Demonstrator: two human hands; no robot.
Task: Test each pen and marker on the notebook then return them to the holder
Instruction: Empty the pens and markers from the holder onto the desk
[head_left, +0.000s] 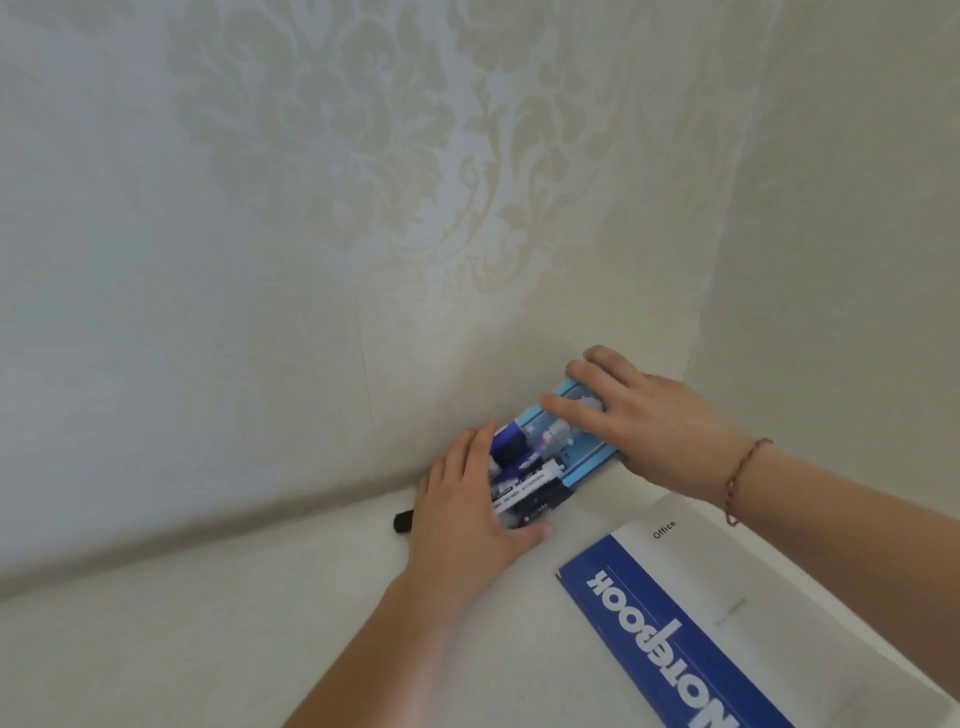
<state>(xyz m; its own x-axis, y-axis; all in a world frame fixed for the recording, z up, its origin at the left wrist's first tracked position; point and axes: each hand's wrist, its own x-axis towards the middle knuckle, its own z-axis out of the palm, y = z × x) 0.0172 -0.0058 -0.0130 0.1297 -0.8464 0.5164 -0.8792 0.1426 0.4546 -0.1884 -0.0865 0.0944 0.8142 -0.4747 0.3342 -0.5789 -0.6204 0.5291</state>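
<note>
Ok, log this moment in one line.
left hand on markers | right hand on blue holder, lying flat | notebook shut

A white tabletop (208, 649) carries a light blue pen holder (582, 462) lying far against the wall, a black marker (403, 521) left of it, and a blue-and-white notebook (691, 623) near right.
</note>
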